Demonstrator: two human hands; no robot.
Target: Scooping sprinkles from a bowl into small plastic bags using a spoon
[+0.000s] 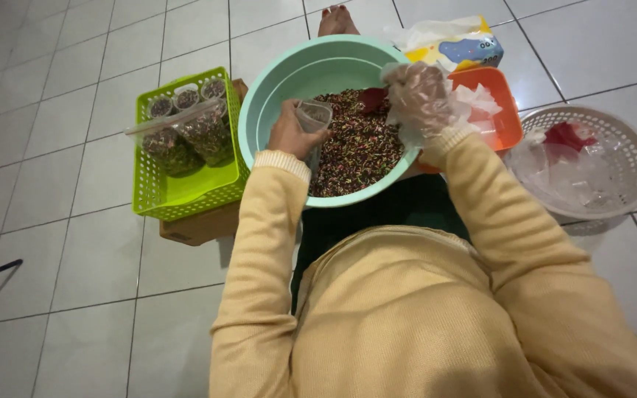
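Your left hand (289, 133) clamps a small clear bag (312, 118); your gloved right hand (418, 96) apparently grips a red scoop (372, 98) over the teal basin (274, 81), green basket (158, 188) at nine o'clock.

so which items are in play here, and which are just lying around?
In play: left hand holding clear pouch; gloved right hand with red scoop; teal basin of mixed snack; green basket of filled bags.
Lying about: white basket, orange tray, tissue box.
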